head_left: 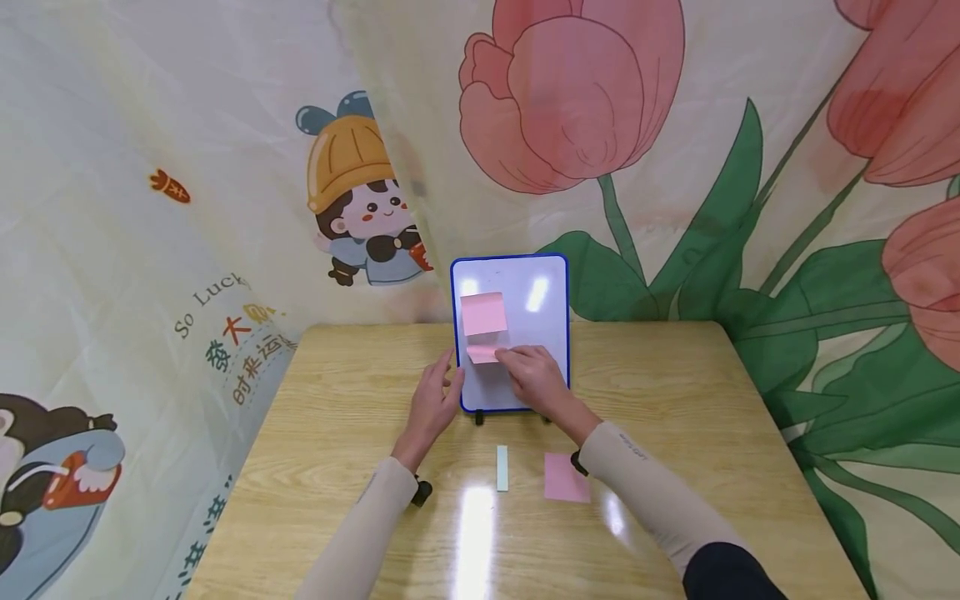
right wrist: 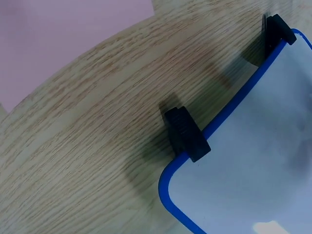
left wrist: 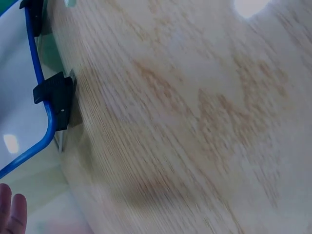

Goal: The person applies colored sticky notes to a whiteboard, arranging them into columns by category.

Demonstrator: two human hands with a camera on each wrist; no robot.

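Observation:
A small whiteboard (head_left: 536, 333) with a blue frame stands upright on the table. Two pink sticky notes are on its left half, an upper note (head_left: 483, 313) and a lower note (head_left: 482, 354) whose bottom part looks folded outward. My right hand (head_left: 538, 379) is in front of the board, its curled fingers and thumb pinching the lower note at its right side. Beside the board's lower left edge is my left hand (head_left: 433, 398), fingers loosely extended and holding nothing; whether it touches the frame is unclear. Some of its fingertips (left wrist: 17, 214) show in the left wrist view.
Black feet (right wrist: 187, 134) clip onto the board's bottom edge. On the wooden table (head_left: 360, 358) in front lie a pale green paper strip (head_left: 502, 468) and a pink square note (head_left: 564, 479), the latter partly under my right wrist. A printed cloth (head_left: 420, 50) hangs behind.

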